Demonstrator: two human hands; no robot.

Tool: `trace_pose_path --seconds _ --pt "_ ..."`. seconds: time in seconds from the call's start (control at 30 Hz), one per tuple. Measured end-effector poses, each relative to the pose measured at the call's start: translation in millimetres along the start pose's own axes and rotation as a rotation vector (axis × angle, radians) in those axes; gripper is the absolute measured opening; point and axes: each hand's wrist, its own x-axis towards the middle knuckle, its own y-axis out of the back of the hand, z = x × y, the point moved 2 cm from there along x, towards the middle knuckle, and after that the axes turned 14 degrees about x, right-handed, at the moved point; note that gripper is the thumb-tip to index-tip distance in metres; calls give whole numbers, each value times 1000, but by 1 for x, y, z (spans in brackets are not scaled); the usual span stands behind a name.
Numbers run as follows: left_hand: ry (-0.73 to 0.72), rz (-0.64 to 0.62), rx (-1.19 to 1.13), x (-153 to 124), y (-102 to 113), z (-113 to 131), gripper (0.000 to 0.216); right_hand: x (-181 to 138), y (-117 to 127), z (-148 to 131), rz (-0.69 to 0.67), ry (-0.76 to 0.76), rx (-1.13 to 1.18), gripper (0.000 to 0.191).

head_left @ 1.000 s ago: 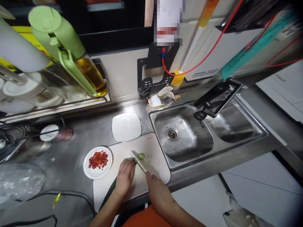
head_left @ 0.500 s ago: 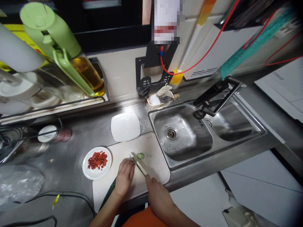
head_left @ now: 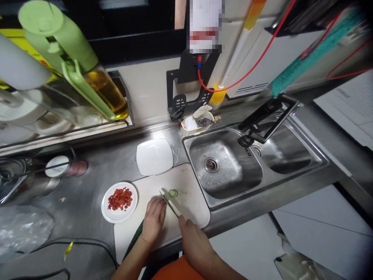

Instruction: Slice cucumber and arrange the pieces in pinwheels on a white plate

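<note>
On the white cutting board (head_left: pixel 186 182) my left hand (head_left: pixel 153 218) presses down on a dark green cucumber (head_left: pixel 134 238) that runs under the wrist toward me. My right hand (head_left: pixel 196 243) is closed on the handle of a knife (head_left: pixel 169 203), whose blade stands at the cucumber's cut end beside my left fingertips. Cut cucumber slices (head_left: pixel 173 193) lie on the board just beyond the blade.
A round white plate (head_left: pixel 105 209) with chopped red chilli sits left of the board. A square white plate (head_left: pixel 154 156) lies behind it. A double steel sink (head_left: pixel 230 171) with a black faucet (head_left: pixel 264 116) is at the right. An oil bottle (head_left: pixel 78 70) stands on the left shelf.
Both hands and the knife stay almost in place at the cucumber's end; only the camera view shifts slightly.
</note>
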Motion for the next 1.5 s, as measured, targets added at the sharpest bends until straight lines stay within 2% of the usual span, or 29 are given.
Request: trace_pose_path --seconds 0.43,0.77,1.03,1.17,1.3,1.4,1.5 --pt "-6 -3 -5 2 0 0 19 21 -3 -3 2 22 12 44" --pt "-2 -9 -12 1 -1 -1 20 53 -22 1 81 89 89 47" --pt "11 -70 10 -1 1 2 22 55 -29 7 101 114 70 49" --pt "19 -118 117 -8 5 4 32 55 -27 13 86 122 76 49" --pt "99 -186 229 -25 11 -3 45 52 -22 23 79 110 69 49" --pt "130 -236 221 -37 16 -11 50 48 -14 32 73 122 31 45" --pt "149 -226 205 -43 22 -21 50 47 -7 40 81 187 -36 39"
